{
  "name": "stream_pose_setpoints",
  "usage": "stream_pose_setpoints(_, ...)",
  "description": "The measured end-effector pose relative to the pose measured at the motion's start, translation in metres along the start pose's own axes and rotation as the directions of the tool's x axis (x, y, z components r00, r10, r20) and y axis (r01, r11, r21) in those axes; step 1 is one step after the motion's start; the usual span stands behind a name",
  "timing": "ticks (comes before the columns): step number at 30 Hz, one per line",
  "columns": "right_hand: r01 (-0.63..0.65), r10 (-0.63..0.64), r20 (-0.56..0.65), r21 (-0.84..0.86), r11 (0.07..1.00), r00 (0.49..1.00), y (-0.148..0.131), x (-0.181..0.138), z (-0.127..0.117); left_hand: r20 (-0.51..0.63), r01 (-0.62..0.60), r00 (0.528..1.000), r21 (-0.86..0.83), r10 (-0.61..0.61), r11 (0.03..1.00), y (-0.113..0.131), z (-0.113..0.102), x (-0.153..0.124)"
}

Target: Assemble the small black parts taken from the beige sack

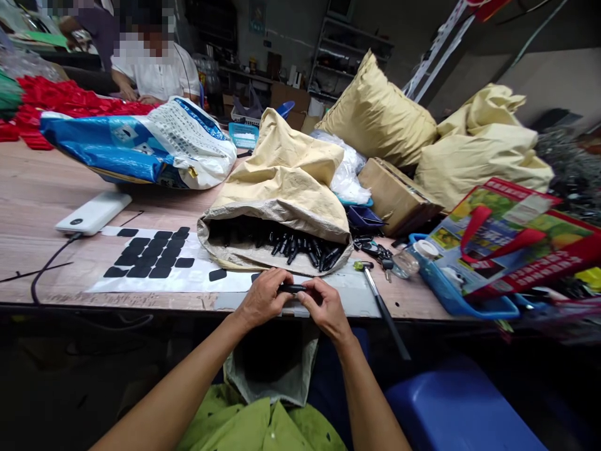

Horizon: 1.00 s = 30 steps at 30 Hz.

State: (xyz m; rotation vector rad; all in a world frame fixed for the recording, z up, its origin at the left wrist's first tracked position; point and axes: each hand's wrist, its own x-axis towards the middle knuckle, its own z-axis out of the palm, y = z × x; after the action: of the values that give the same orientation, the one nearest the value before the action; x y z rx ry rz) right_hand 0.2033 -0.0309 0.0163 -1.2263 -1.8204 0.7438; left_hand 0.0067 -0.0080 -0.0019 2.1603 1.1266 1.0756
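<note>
Both hands meet over the table's front edge on a short black cylindrical piece [292,288], whose exact kind I cannot tell. My left hand [265,297] grips its left end, and my right hand [325,303] pinches the right end between thumb and fingers. Just beyond them a beige sack [282,163] lies with its mouth towards me, full of similar black pieces [293,244]. To the left, a white sheet [192,275] carries rows of black rounded patches [153,254]. Below my hands, an open bag [300,363] hangs between my lap and the table edge.
A hammer [375,288] juts over the front edge on the right. Beyond it stand a blue tray [446,294] and a red printed bag [511,238]. At left are a white power bank [94,212] and a blue-white sack [141,147]. A person [157,75] sits across the table.
</note>
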Motion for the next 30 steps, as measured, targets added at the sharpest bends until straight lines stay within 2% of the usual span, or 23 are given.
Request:
stream_pose_setpoints(3, 0.002, -0.002, -0.005, -0.012, 1.000, 1.000, 0.002, 0.000, 0.002, 0.001, 0.010, 1.000, -0.013, -0.010, 1.000, 0.000, -0.001, 0.000)
stream_pose_setpoints(7, 0.021, -0.022, 0.015, 0.061, 0.998, 1.000, 0.007, -0.001, 0.000, 0.016, 0.003, 1.000, -0.054, -0.002, 0.999, -0.001, -0.002, 0.001)
stream_pose_setpoints(11, -0.019, 0.018, 0.011, 0.070, 0.997, 1.000, 0.004, 0.000, -0.001, 0.051, -0.031, 0.998, -0.025, 0.032, 0.999, -0.003, -0.003, 0.002)
stream_pose_setpoints(16, -0.100, 0.100, 0.018, 0.013, 0.995, 0.995, -0.005, 0.006, 0.002, 0.000, -0.028, 1.000, -0.013, 0.028, 1.000, -0.004, -0.001, 0.002)
stream_pose_setpoints(24, -0.058, 0.051, -0.054, -0.147, 0.987, 0.997, -0.006, 0.010, 0.020, -0.009, -0.044, 0.999, 0.053, 0.045, 0.998, -0.010, 0.003, 0.000)
stream_pose_setpoints(30, -0.055, 0.046, -0.070, -0.132, 0.990, 0.996, -0.011, 0.014, 0.029, -0.092, 0.008, 0.996, 0.004, -0.007, 1.000, -0.003, -0.001, -0.001)
